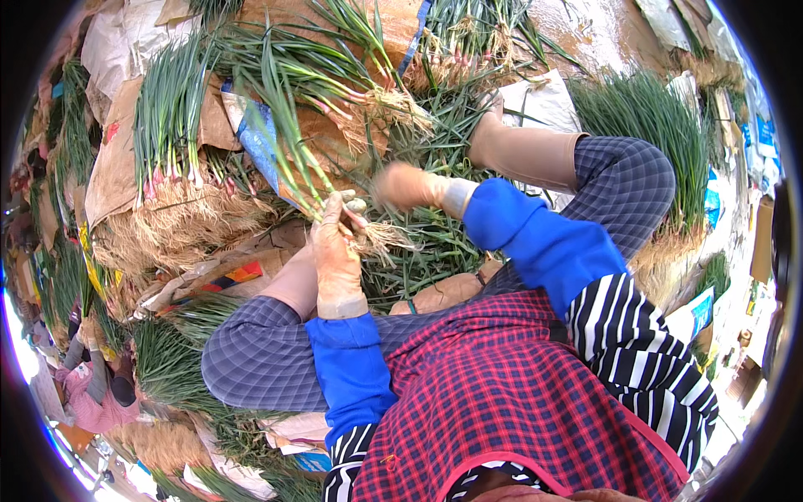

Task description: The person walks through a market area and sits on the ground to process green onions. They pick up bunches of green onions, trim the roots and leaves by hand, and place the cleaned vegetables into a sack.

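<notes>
My left hand [337, 251], in a pale glove, is closed around a few green garlic plants [295, 147]; their leaves point up and away, and their roots stick out to the right of the fist. Just right of those stalks, my right hand [404, 186] is blurred, so its fingers cannot be made out. Beyond my left hand, loose garlic plants [339, 81] lie on brown sacking with their roots to the right. A pile of cut green leaves [426, 254] covers the ground between my legs.
A thick stack of garlic plants [169, 125] with bushy roots stands at the left. Another large bundle [652, 125] lies beyond my right knee, and more plants [464, 37] lie at the top. A person in pink [94, 395] sits at the far lower left.
</notes>
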